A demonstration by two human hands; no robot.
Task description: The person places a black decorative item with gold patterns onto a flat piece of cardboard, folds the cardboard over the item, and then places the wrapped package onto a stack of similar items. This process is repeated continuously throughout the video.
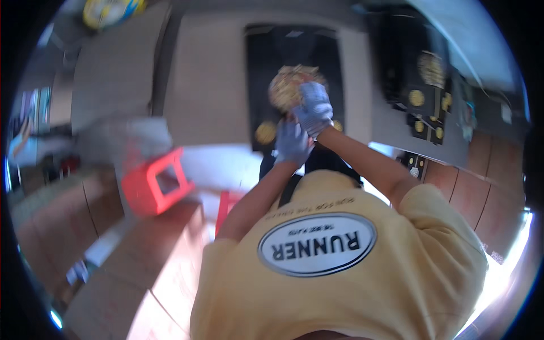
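A black panel (263,62) that looks like cloth lies on the table in front of me. It bears a large gold round emblem (286,88) and a smaller gold disc (266,132) at its near left. My right hand (315,107), in a grey-blue glove, is over the emblem's near right edge with its fingers bent. Just below and to the left, my left hand (293,141), gloved alike, is closed near the panel's near edge. Fingertips of both hands almost meet. Blur hides what they grip.
More black pieces with gold discs (416,97) lie on the right. A red plastic stool (156,181) stands at left, beside cardboard boxes (136,249). Grey board (116,62) is at the far left, with a yellow and blue round thing (110,11) beyond. Another person's hand (22,136) shows at the left rim.
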